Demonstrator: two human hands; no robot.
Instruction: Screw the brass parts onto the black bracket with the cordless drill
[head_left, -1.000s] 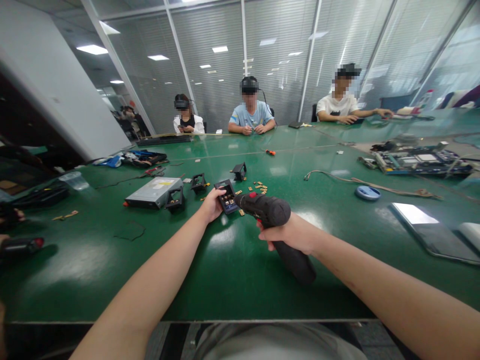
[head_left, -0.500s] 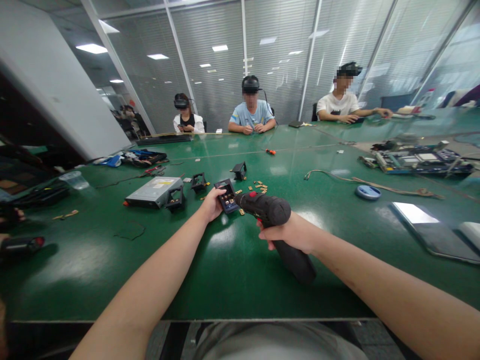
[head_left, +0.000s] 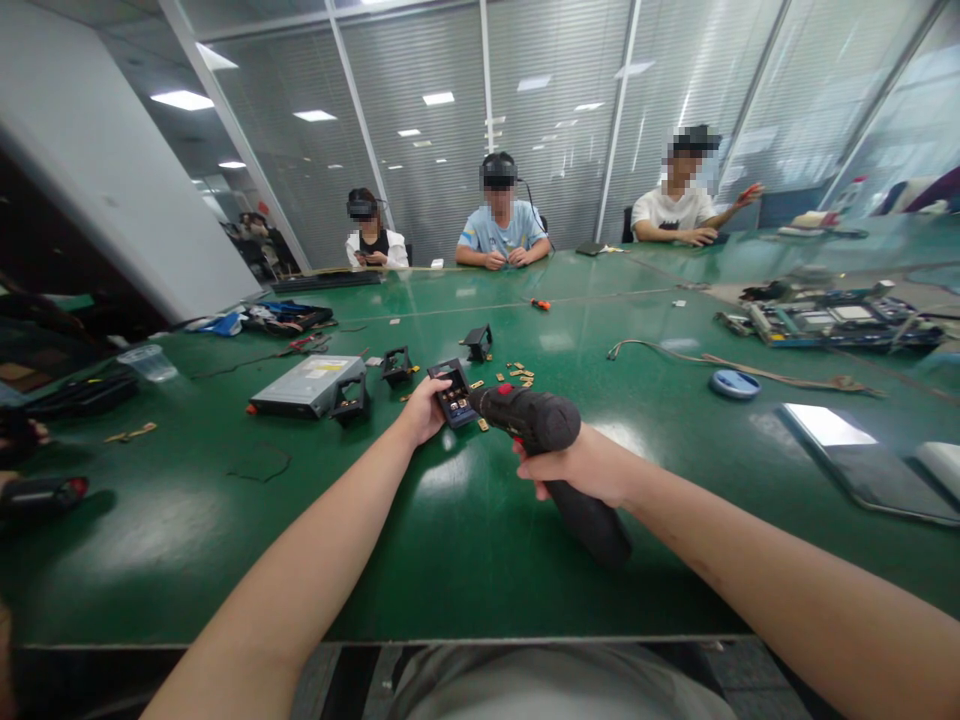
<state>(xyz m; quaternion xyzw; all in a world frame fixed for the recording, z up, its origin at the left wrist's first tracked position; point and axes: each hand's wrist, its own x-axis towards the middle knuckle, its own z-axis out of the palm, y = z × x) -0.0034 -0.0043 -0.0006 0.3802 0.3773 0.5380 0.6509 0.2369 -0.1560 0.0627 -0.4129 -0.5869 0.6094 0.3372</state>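
Seeing no clear shift at the hands against a second ago. Still clamping left hand point(head_left: 426, 410) on black housing point(head_left: 454, 390), with thumb over its left side, and right hand point(head_left: 574, 465) round grip of black drill point(head_left: 529, 412). Keeping hands apart, with drill nose aimed at housing's right side. Can't tell whether touching, or whether resting housing on counter point(head_left: 420, 540) or lifting it. Finding housing between left hand and drill, with brass-coloured bits inside and loose brass-coloured pieces point(head_left: 517, 377) just beyond. Spotting one real change: far-right co-worker's hand point(head_left: 750, 195), now raised off counter. Reading that as unrelated; judging near work as a steady hold, without visible progress. On writing: making out pale yellow label point(head_left: 330, 368) on silver drive point(head_left: 304, 385), too small to read. Finding no legible brand on drill, just red accents.
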